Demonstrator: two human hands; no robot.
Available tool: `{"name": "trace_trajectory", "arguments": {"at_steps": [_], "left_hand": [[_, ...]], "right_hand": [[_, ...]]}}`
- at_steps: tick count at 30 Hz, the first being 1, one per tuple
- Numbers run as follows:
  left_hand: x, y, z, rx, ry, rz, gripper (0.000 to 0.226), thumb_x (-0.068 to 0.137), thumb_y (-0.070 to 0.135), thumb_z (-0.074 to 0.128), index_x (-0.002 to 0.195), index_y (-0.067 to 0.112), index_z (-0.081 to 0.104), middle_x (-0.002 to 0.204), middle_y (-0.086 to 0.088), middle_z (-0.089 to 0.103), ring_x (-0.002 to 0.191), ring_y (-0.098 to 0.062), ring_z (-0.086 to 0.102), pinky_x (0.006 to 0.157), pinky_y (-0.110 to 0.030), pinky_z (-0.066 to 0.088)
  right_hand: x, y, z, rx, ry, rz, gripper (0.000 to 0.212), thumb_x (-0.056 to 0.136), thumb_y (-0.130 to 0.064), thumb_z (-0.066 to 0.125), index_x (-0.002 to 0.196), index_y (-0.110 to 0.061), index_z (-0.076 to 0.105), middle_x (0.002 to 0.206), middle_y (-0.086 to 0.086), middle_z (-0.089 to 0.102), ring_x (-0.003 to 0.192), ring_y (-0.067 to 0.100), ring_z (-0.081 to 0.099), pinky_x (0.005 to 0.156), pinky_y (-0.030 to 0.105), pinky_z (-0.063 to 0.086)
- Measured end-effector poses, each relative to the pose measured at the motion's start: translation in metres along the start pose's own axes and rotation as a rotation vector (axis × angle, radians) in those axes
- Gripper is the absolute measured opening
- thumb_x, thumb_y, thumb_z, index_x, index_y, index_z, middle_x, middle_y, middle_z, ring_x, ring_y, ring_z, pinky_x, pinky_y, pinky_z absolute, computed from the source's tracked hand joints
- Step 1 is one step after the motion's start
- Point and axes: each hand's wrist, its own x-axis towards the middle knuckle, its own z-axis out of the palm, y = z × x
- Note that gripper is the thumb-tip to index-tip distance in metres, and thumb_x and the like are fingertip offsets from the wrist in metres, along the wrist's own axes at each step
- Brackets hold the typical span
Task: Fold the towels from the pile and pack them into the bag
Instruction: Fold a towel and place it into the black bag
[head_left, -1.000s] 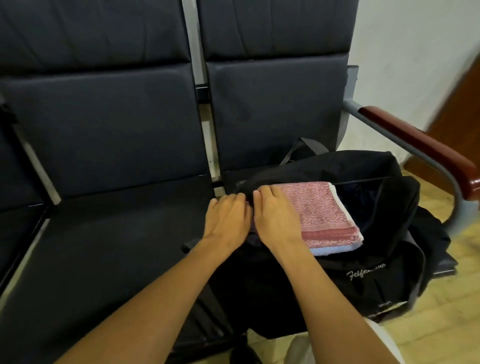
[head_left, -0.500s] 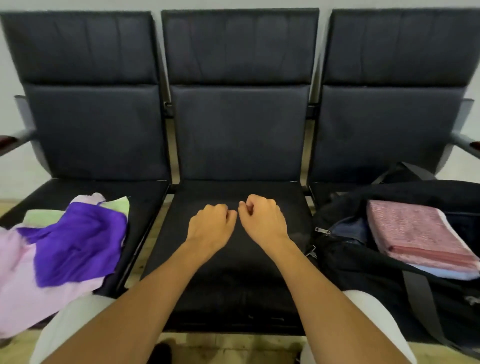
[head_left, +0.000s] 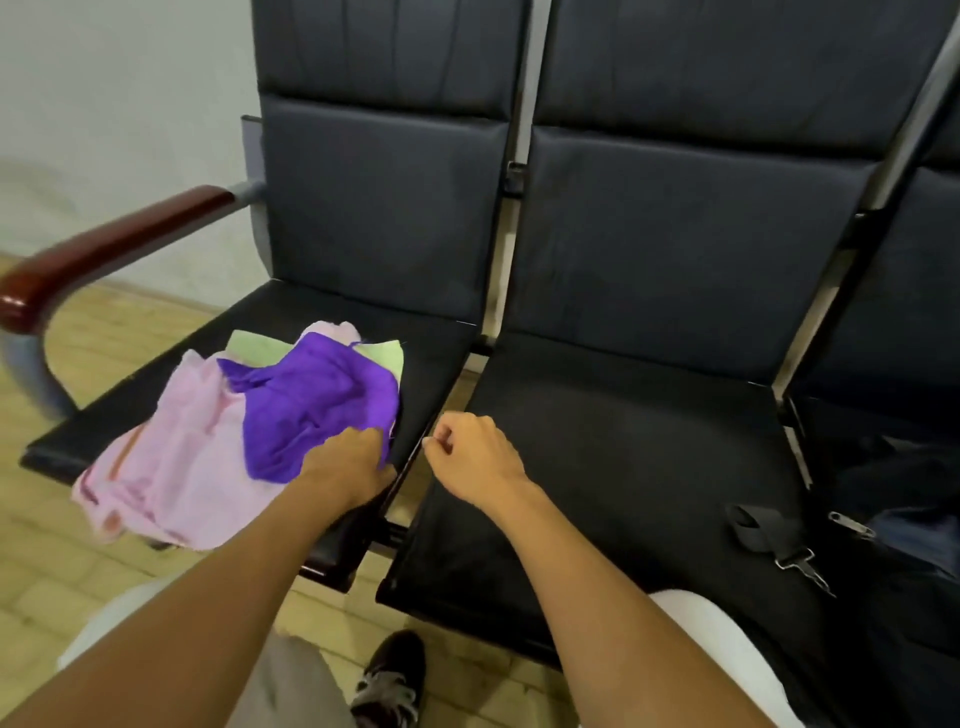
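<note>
Purple towel (head_left: 311, 400), head view: it is lying crumpled on top of the pile, over a pink towel (head_left: 176, 457) and a pale green towel (head_left: 260, 345), on the leftmost black seat (head_left: 431, 358) of the bench. The left hand (head_left: 348, 467) is reaching onto the near right edge of the purple towel, fingers curling into the cloth and gripping it. The right hand (head_left: 475, 457) is hovering over the gap beside the middle seat (head_left: 623, 441), fingers loosely curled and holding nothing. The black bag (head_left: 904, 519) is sitting at the far right edge, its strap buckle (head_left: 795, 558) resting on the middle seat. A wooden armrest (head_left: 104, 249) is flanking the left seat.
</note>
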Motion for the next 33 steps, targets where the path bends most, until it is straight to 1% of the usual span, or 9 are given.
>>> {"name": "trace_trajectory", "arguments": {"at_steps": [2,5,9,16,20,22,27,29,33], "left_hand": [[0.007,-0.015,0.004,0.078,-0.064,0.0,0.046,0.092,0.045,0.057,0.126,0.017,0.047,0.128,-0.007,0.054,0.115,-0.027,0.055,0.09,-0.041,0.046],[0.014,-0.021,0.011,0.105,-0.112,-0.005,0.056,0.091,0.046,0.057,0.137,0.018,0.043,0.136,-0.007,0.049,0.125,-0.028,0.05,0.095,-0.041,0.044],[0.024,-0.017,0.017,0.142,-0.092,0.03,0.046,0.096,0.024,0.051,0.14,0.015,0.042,0.141,-0.007,0.048,0.128,-0.028,0.05,0.098,-0.041,0.044],[0.033,-0.024,0.014,0.166,0.005,0.12,0.03,0.092,0.013,0.051,0.121,0.012,0.056,0.124,-0.008,0.062,0.116,-0.027,0.059,0.089,-0.038,0.047],[0.035,-0.026,0.002,-0.142,0.018,0.256,0.014,0.092,0.01,0.051,0.098,0.009,0.063,0.097,-0.011,0.068,0.092,-0.029,0.063,0.08,-0.041,0.052],[0.03,-0.026,-0.006,-0.236,0.063,0.302,0.01,0.094,0.009,0.052,0.087,0.01,0.059,0.085,-0.008,0.064,0.078,-0.021,0.059,0.069,-0.03,0.048],[0.017,-0.022,-0.027,-0.367,0.208,0.409,0.014,0.097,0.009,0.052,0.085,0.016,0.054,0.074,-0.001,0.056,0.063,-0.009,0.049,0.059,-0.021,0.037],[0.009,-0.01,-0.033,-0.47,0.248,0.468,0.01,0.097,0.009,0.052,0.09,0.014,0.057,0.075,-0.001,0.057,0.065,-0.009,0.052,0.06,-0.021,0.041],[0.002,0.018,-0.04,-0.715,0.254,0.559,0.011,0.098,0.01,0.053,0.095,0.014,0.062,0.081,0.002,0.064,0.077,-0.008,0.06,0.069,-0.015,0.048]], "right_hand": [[0.009,-0.009,0.02,0.007,-0.071,-0.013,0.013,0.099,-0.026,0.053,0.103,-0.019,0.063,0.102,0.005,0.066,0.095,0.026,0.063,0.075,0.037,0.052],[0.022,-0.021,0.05,0.01,-0.184,0.01,0.036,0.097,-0.017,0.052,0.133,-0.02,0.053,0.13,0.01,0.061,0.119,0.032,0.056,0.094,0.045,0.051],[0.033,-0.031,0.086,0.061,-0.218,0.047,0.057,0.092,-0.007,0.053,0.145,-0.019,0.035,0.132,0.015,0.057,0.122,0.037,0.053,0.095,0.045,0.048],[0.049,-0.027,0.108,0.149,-0.076,0.101,0.039,0.09,-0.009,0.057,0.127,-0.018,0.05,0.118,0.012,0.064,0.108,0.033,0.061,0.089,0.048,0.054],[0.049,-0.024,0.108,0.302,0.072,0.146,0.019,0.089,-0.009,0.053,0.106,-0.01,0.061,0.104,0.011,0.068,0.093,0.028,0.065,0.069,0.037,0.052],[0.047,-0.025,0.102,0.361,0.112,0.131,0.014,0.089,-0.008,0.051,0.097,-0.008,0.063,0.096,0.01,0.068,0.082,0.022,0.061,0.059,0.031,0.045],[0.036,-0.025,0.073,0.368,0.139,-0.015,0.006,0.092,-0.011,0.055,0.089,-0.012,0.06,0.088,0.006,0.064,0.076,0.02,0.059,0.061,0.032,0.05],[0.027,-0.016,0.049,0.317,0.149,-0.076,0.003,0.092,-0.014,0.061,0.095,-0.014,0.061,0.089,0.004,0.064,0.078,0.02,0.061,0.068,0.039,0.055],[0.01,0.002,0.003,0.301,0.202,-0.109,0.006,0.091,-0.019,0.065,0.09,-0.019,0.059,0.081,-0.002,0.063,0.072,0.012,0.06,0.065,0.037,0.054]]}}
